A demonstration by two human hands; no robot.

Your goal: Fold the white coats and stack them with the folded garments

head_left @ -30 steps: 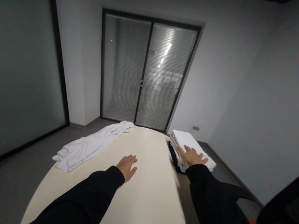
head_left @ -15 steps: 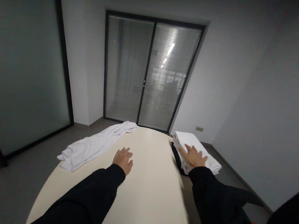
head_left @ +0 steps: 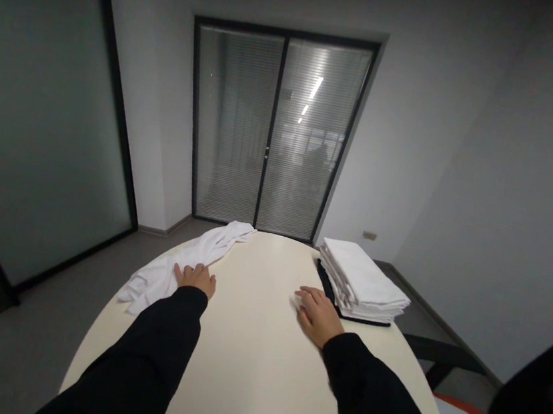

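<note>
Gone from the folded white stack [head_left: 365, 282], the right hand [head_left: 317, 316] now hovers just left of it, fingers loosely apart, holding nothing. Also shifted left, the left hand [head_left: 198, 279] spreads its fingers over the loose white cloth [head_left: 159, 282], well left of the stack on the table [head_left: 257, 366]. Stacked pieces, atop dark fabric [head_left: 326, 282], look already folded; the loose cloth is still unfolded.
</note>
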